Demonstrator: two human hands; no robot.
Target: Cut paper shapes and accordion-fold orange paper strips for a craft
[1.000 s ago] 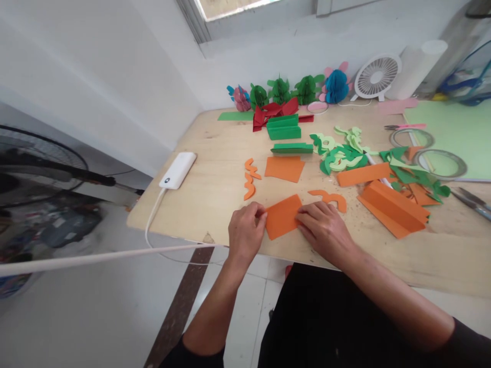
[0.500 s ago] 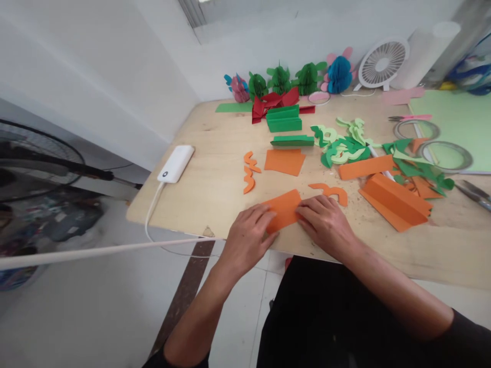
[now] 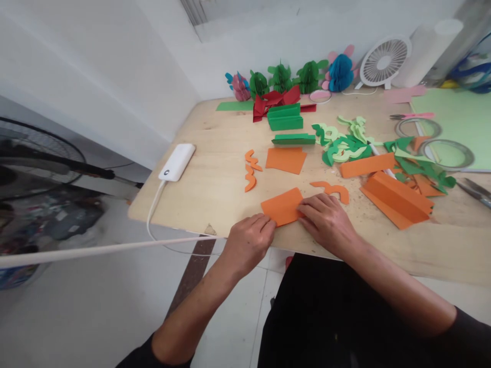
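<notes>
A piece of orange paper (image 3: 283,206) lies near the table's front edge, between my two hands. My left hand (image 3: 251,239) is closed at its lower left corner, fingers bent and pressed together. On the paper's right edge my right hand (image 3: 325,219) is closed too, its fingertips pinching that side. Wavy orange paper cutouts lie close by, one (image 3: 332,190) just beyond my right hand and others (image 3: 251,171) to the left. Farther back is another flat orange piece (image 3: 286,160). A folded orange sheet (image 3: 397,199) rests to the right.
Folded green paper (image 3: 286,117), red paper (image 3: 272,102) and green scraps (image 3: 347,148) lie farther back. Paper honeycomb figures (image 3: 282,77) and a small fan (image 3: 384,62) line the wall. A white power bank (image 3: 177,162) with a cable sits left; scissors (image 3: 475,191) lie right.
My left hand has slid down and toward me, from the paper's left side to its lower left corner, uncovering that side. My right hand stays at the right edge.
</notes>
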